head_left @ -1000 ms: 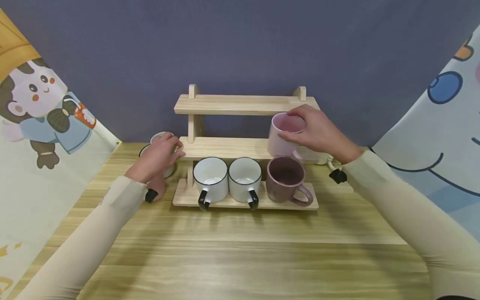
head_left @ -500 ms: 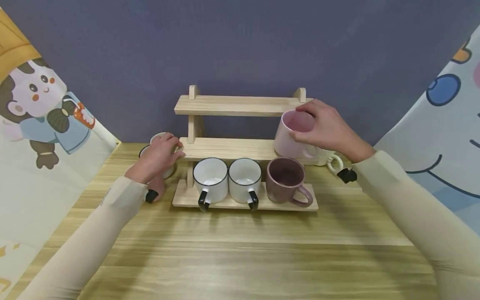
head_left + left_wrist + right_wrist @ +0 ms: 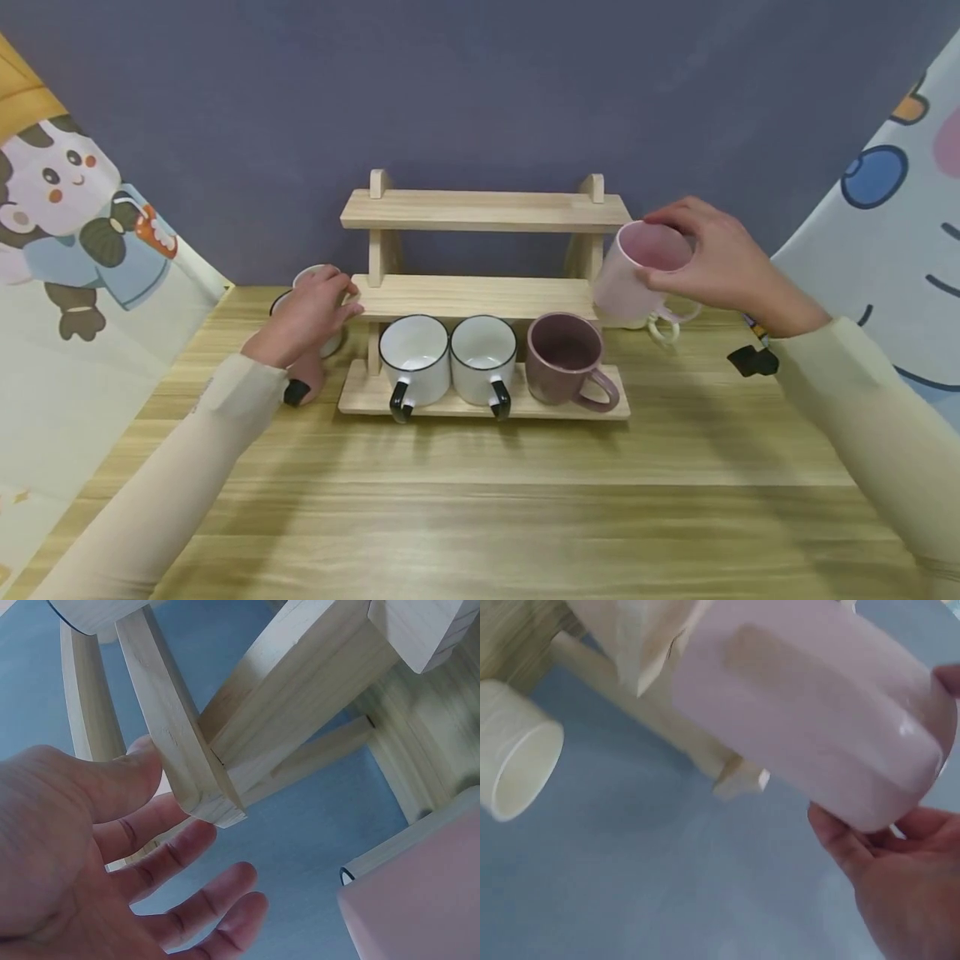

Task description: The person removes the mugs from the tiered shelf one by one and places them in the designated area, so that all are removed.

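At the right end of a tiered wooden shelf rack (image 3: 480, 296), my right hand (image 3: 731, 262) grips a light pink mug (image 3: 621, 279) by its rim, thumb at the near side and fingers behind. The mug tilts slightly, its handle toward the right. My left hand (image 3: 306, 312) pinches the left end of the middle board; the left wrist view shows the thumb and index finger at the board end (image 3: 214, 806), the other fingers loosely bent. The bottom tier bears two white black-rimmed mugs (image 3: 416, 354) (image 3: 483, 354) and a mauve mug (image 3: 564, 358).
White mugs (image 3: 332, 343) and a pink mug (image 3: 310, 375) stand left of the rack, partly behind my left hand. A cream mug (image 3: 525, 769) stands to the right, mostly hidden behind the pink mug in the head view. A dark cloth wall (image 3: 480, 92) rises behind.
My right hand has carried the light pink mug rightward, from over the middle tier to just beyond the rack's right end. My left hand stays at the board end.
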The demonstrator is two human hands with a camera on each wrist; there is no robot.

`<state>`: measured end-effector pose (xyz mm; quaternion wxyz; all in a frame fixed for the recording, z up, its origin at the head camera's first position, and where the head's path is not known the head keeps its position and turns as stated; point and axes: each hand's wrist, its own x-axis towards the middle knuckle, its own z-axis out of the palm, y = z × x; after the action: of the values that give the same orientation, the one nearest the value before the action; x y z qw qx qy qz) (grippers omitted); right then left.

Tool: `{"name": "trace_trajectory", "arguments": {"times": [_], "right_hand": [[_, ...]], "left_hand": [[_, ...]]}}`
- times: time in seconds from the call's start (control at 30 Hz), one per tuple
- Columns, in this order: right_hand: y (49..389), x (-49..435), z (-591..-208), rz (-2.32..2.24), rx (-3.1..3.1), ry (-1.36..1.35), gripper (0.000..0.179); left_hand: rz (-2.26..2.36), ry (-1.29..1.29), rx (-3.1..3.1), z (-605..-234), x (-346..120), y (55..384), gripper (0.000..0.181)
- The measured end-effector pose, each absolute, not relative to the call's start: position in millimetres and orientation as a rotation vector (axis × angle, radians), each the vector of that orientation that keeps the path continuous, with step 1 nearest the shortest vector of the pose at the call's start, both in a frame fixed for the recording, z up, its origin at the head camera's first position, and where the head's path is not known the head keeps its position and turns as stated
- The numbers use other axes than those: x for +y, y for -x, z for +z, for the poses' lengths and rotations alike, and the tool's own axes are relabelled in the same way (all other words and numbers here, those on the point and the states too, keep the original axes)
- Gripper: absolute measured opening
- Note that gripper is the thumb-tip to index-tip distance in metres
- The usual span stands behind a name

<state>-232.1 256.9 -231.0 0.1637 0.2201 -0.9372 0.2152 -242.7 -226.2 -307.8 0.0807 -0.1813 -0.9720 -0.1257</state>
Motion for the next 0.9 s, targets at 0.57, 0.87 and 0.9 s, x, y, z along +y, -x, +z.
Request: {"name": "trace_trajectory", "arguments": {"times": [0.57,0.87,0.9], "right_hand": [[214,320,-270,0.597,-2.844,-0.513,0.073],[236,325,-320,0.625,-2.858,-0.544,0.072],[238,325,-324,0.629,-2.862,-0.549,0.072]], "left_hand": [[-0.397,0.530,-2.918,-306,-226,240,0.027],[-0.403,0.560,-2.901,-305,-224,239,0.026],[-0.401,0.563,-2.899,-305,-224,239,0.025]]}}
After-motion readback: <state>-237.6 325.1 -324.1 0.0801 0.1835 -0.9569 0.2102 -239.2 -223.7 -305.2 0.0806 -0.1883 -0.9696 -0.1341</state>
